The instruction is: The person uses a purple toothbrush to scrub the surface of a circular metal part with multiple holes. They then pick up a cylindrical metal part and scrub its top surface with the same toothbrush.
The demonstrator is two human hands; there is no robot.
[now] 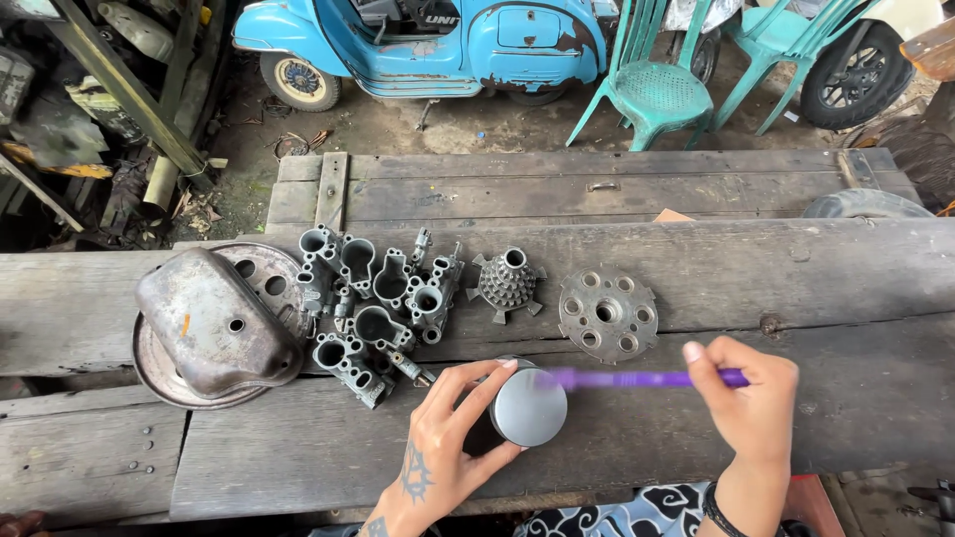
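Two hands, one cylinder, one purple brush

Nearest to us, our left hand (pixel 448 438) curls around a short metal cylinder (pixel 529 406), thumb on the near side and fingers wrapped over the far side, so its flat, shiny end faces up at us. It sits on the weathered plank table (pixel 298 447), near the front edge. Our right hand (pixel 748 390) pinches the handle of a purple brush (pixel 637 378) between thumb and fingertips, the other fingers folded in.

We judge the main risk to be the cylinder rolling or tipping if our left grip loosens, since the wood is uneven; a hard stroke from the right could push it toward the parts beside it. The brush is blurred, so we cannot tell whether its tip touches the metal.

The brush's long axis runs almost level across the view, left to right, with the working end pointing left over the cylinder's top edge. The cylinder's own axis stands roughly upright.

Just beyond lies a cluster of grey cast carburettor-like bodies (pixel 383 308), with a dented metal cover (pixel 214 323) on a round plate to their left. Further right rest a knobbed cone piece (pixel 507 283) and a holed disc (pixel 607 313). Farthest off stand a blue scooter (pixel 418 45) and green plastic chairs (pixel 657 85)
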